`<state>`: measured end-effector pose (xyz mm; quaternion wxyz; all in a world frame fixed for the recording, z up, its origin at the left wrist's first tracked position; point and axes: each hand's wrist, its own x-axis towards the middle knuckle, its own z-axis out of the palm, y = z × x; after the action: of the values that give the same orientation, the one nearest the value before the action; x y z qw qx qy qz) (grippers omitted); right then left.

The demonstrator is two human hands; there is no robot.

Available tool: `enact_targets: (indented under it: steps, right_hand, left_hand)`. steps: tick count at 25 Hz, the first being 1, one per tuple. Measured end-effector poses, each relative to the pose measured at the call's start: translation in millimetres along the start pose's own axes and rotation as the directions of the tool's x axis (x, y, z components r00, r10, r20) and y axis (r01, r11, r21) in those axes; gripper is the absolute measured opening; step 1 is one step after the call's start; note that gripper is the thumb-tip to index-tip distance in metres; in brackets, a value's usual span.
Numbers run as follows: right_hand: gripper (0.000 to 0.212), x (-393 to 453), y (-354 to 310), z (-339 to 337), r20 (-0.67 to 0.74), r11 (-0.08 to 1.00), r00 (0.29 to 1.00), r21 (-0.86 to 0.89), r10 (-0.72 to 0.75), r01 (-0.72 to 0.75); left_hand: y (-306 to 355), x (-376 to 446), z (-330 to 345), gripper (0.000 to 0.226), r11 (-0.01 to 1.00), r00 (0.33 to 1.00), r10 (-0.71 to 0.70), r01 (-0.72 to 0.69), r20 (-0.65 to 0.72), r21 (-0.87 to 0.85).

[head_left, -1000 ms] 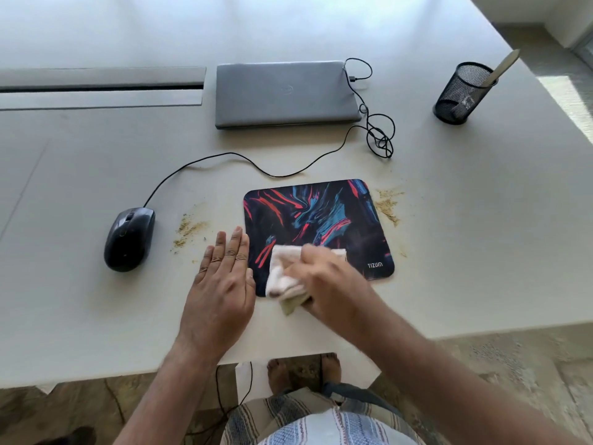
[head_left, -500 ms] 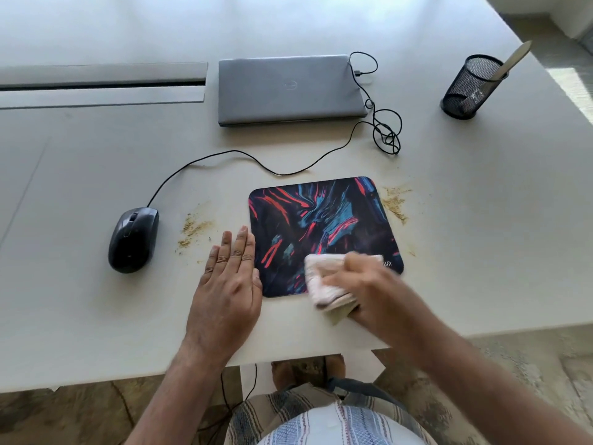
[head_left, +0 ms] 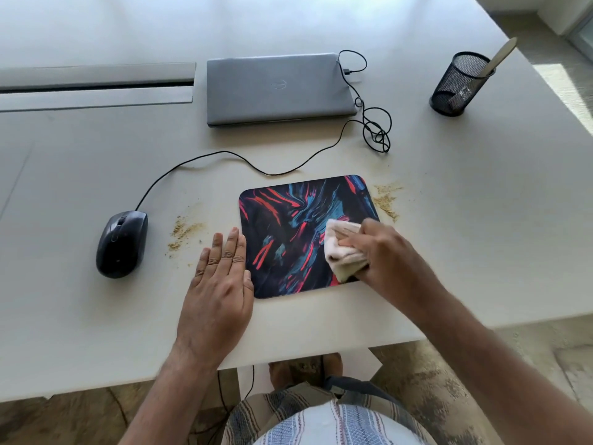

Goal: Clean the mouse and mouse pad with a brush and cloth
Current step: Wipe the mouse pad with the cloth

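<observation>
Gripping bunched cream cloth in right hand, fingers curled round it, pressed on right half of patterned mouse pad. Left hand flat on counter, fingers straight, touching pad's left edge. Black wired mouse farther left; 2 crumb patches flanking pad.

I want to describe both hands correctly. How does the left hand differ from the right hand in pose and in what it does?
The left hand lies flat with straight fingers, beside the mouse pad; the right hand is curled. The left hand holds nothing; the right hand grips a pale cloth. The left hand rests mostly on the table; the right hand is over the pad. Both are bare.
</observation>
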<state>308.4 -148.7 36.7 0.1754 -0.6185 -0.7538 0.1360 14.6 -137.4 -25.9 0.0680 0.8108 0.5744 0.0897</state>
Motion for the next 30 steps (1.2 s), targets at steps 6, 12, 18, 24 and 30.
enact_targets:
  steps: [6,12,18,24,30]
  right_hand:
    - [0.041,-27,-19,3,0.147,0.986,0.980,0.115,-0.137,0.120]
    - [0.032,9,-7,10,0.055,0.994,0.994,0.061,-0.092,0.089]
    - [0.035,33,14,-5,-0.049,0.996,0.997,0.067,-0.054,0.057]
    - [0.040,22,-1,10,0.132,0.968,0.966,0.154,-0.221,0.200]
    - [0.029,26,-32,38,0.137,0.921,0.917,0.170,-0.375,0.351]
  left_hand:
    - [0,0,0,0.062,1.000,1.000,0.005,-0.005,-0.009,-0.004]
    - [-1,-1,0,0.061,1.000,1.000,0.010,-0.010,-0.012,0.001]
    - [0,0,0,0.061,1.000,1.000,0.000,0.000,-0.002,0.014]
    - [-2,-1,1,0.061,1.000,1.000,0.003,-0.003,-0.014,0.021]
    - [-1,0,2,0.061,0.999,0.999,0.006,-0.005,-0.049,0.032]
